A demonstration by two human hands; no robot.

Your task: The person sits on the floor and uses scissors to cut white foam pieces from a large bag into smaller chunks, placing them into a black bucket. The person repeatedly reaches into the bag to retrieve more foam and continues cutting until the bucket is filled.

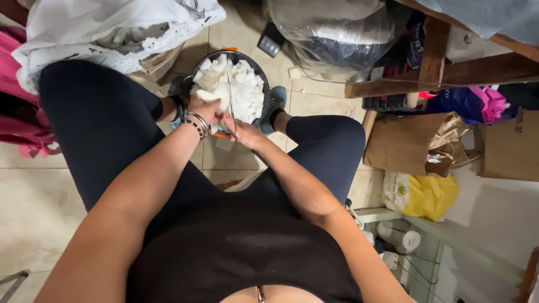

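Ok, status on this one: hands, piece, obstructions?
Left hand grips white piece. Right hand holds knife, cutting over pot. Nothing in the way.

A round dark metal pot (264,84) stands on the tiled floor between the seated person's feet, heaped well above its rim with white, chunky peeled pieces (238,84). One larger pale white piece (216,96) sits at the pot's near edge, gripped in the left hand (203,109), whose wrist carries several bangles. Just beside it, over the same near edge, the right hand (247,134) grips a thin metal-bladed knife (231,109) pointing upright toward the heap.
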